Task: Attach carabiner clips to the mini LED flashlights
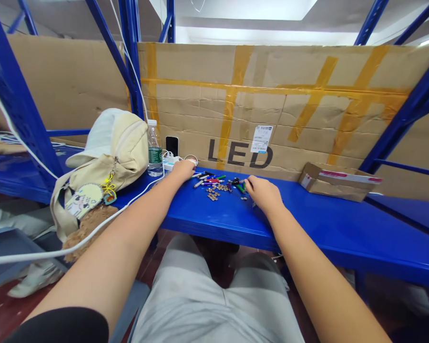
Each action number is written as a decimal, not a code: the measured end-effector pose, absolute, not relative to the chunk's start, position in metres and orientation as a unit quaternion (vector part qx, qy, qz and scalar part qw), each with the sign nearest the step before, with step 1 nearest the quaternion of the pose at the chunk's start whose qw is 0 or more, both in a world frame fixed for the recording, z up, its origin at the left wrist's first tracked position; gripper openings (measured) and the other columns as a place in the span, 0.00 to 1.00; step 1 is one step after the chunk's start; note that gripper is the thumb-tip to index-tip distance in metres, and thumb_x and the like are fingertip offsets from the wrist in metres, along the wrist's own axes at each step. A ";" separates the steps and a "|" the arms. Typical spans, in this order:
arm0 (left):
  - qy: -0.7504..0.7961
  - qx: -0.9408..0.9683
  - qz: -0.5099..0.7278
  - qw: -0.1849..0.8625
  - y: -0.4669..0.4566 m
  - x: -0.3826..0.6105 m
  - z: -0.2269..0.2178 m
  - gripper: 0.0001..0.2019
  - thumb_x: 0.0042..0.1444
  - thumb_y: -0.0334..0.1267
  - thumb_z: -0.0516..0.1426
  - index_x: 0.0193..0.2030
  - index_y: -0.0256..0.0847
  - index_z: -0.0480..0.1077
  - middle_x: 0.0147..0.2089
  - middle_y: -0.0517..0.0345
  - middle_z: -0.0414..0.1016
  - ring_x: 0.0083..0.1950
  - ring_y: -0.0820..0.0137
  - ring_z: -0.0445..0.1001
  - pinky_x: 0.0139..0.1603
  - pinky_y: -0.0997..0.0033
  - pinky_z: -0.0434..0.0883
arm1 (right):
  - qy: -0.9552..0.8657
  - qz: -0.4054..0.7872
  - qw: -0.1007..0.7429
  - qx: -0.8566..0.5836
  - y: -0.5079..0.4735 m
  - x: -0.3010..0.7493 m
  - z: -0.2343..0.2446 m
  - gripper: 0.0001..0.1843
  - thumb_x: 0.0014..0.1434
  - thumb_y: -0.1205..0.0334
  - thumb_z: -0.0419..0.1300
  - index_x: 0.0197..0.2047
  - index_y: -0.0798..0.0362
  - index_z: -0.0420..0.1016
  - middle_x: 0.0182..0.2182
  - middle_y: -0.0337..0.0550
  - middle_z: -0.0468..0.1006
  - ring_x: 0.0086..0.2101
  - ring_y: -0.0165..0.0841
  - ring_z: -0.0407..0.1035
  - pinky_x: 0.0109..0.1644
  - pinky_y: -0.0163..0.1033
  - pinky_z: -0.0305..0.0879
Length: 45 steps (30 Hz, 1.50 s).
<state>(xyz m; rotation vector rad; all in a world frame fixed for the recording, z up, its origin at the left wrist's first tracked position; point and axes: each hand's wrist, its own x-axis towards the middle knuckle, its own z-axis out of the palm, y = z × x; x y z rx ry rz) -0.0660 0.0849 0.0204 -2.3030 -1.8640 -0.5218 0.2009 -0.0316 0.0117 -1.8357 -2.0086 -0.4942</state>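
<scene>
Head view. Your pens [213, 180] lie in a loose heap at the centre of the frame, on the blue tabletop [214, 214]; mixed barrels, some red, blue, green, white. Small coin-like discs [212, 196] lie scattered just below them.

Left hand [184, 170]: left of centre, near the heap's left end and by the white power strip [168, 163]. Fingers curl away from the camera; you cannot tell whether they grip anything. Right hand [263, 193]: right of centre, thumb and fingertips drawn close together beside the heap's right end, next to a green barrel. Whether something is pinched there, you cannot tell.

Handling, judged: pens should be light, stiff and smooth, apt to roll on the slick surface; take each mid-barrel between thumb and fingertip. Discs look thin, hard and flat-lying; lift by the rim, using a nail or sliding one onto a fingertip.

Hard to make out: the palm sides of both your hands; pens crossing under one another, so no firm count; disc markings, too small; the dark pieces by your right fingertips, which merge. Your left sleeve is cut off, lower left of the frame.
</scene>
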 end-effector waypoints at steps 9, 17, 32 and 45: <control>-0.662 -0.732 -0.158 0.039 0.111 -0.084 0.002 0.20 0.51 0.45 0.59 0.49 0.39 0.74 0.51 0.43 0.75 0.52 0.54 0.72 0.50 0.64 0.67 | -0.735 -0.227 0.135 -0.625 -0.025 0.198 0.004 0.13 0.65 0.56 0.48 0.41 0.52 0.71 0.41 0.49 0.79 0.39 0.40 0.74 0.30 0.38 0.56; -0.599 -0.770 -0.219 0.023 0.099 -0.072 0.010 0.13 0.52 0.41 0.59 0.43 0.39 0.77 0.44 0.51 0.79 0.47 0.62 0.74 0.47 0.70 0.67 | -0.751 -0.195 0.090 -0.625 -0.025 0.198 0.001 0.11 0.62 0.60 0.51 0.39 0.52 0.74 0.41 0.50 0.77 0.40 0.42 0.73 0.33 0.40 0.62; -0.284 -0.836 -0.411 -0.226 0.043 -0.025 0.011 0.17 0.50 0.44 0.61 0.42 0.34 0.71 0.39 0.50 0.78 0.40 0.67 0.76 0.45 0.65 0.73 | -0.867 -0.146 0.121 -0.460 -0.024 0.158 -0.009 0.18 0.64 0.59 0.50 0.51 0.51 0.76 0.44 0.52 0.72 0.44 0.40 0.67 0.48 0.43 0.62; -0.272 -0.867 -0.356 -0.219 0.043 -0.022 0.001 0.16 0.51 0.44 0.60 0.43 0.35 0.72 0.41 0.50 0.79 0.41 0.67 0.77 0.45 0.66 0.72 | -0.861 -0.025 0.232 -0.452 -0.008 0.164 -0.017 0.07 0.57 0.62 0.59 0.35 0.53 0.79 0.37 0.47 0.75 0.39 0.36 0.69 0.46 0.40 0.64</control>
